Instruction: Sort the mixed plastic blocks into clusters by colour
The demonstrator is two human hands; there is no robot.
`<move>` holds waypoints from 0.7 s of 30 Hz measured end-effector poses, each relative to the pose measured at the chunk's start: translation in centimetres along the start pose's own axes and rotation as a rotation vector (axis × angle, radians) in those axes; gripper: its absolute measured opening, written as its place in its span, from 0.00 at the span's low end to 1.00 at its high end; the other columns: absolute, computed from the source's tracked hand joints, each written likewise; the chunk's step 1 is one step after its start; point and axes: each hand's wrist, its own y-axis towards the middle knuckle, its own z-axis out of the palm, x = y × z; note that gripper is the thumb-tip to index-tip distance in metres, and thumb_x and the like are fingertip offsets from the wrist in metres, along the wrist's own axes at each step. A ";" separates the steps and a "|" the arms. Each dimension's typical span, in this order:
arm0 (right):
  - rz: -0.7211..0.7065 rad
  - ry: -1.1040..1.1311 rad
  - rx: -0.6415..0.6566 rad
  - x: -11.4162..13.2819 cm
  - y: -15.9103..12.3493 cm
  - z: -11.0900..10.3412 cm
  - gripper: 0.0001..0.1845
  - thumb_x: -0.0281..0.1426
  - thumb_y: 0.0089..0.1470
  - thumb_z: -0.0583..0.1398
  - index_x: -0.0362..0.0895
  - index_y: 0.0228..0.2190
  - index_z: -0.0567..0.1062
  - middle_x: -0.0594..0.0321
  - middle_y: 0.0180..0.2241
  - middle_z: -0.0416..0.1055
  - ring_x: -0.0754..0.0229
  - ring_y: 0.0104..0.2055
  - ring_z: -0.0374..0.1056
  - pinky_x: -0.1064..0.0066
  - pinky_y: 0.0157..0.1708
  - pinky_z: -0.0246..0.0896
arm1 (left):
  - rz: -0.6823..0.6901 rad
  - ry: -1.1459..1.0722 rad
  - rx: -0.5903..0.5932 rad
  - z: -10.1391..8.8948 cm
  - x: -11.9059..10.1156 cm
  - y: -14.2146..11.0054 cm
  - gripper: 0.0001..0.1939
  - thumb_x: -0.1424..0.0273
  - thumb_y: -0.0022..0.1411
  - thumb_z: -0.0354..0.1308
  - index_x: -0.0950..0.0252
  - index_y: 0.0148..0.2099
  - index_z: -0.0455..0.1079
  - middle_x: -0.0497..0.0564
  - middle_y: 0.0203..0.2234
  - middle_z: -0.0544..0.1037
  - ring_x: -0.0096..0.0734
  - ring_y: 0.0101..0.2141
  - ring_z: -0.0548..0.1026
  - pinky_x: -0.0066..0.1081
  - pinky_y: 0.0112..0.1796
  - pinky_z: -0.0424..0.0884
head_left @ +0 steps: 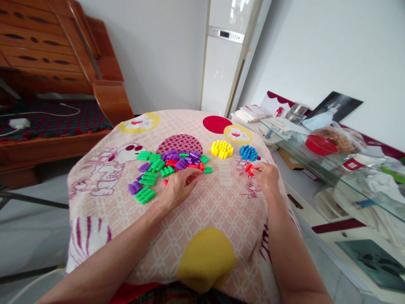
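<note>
My right hand is closed in a pinch on a small red plastic block, low over the right side of the table, just in front of a cluster of blue blocks. My left hand lies over the near right edge of a mixed pile, its fingers curled at a red block; part of the grip is hidden. The pile holds green blocks, purple blocks and a few red ones. A yellow cluster of blocks stands between the pile and the blue cluster.
A patterned cloth covers the table. To the right, a glass shelf carries a red bowl, papers and bags. A wooden bench stands at left, and a tall white cabinet-like unit at the back.
</note>
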 end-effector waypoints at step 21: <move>-0.141 0.287 -0.069 3.5 -1.8 1.5 0.15 0.40 0.52 0.58 0.45 0.29 0.80 0.58 0.24 0.76 0.56 0.27 0.70 0.67 0.31 0.59 | 0.000 0.282 -0.017 -0.3 3.2 3.0 0.09 0.72 0.65 0.56 0.65 0.44 0.77 0.57 0.40 0.81 0.39 0.42 0.78 0.35 0.44 0.73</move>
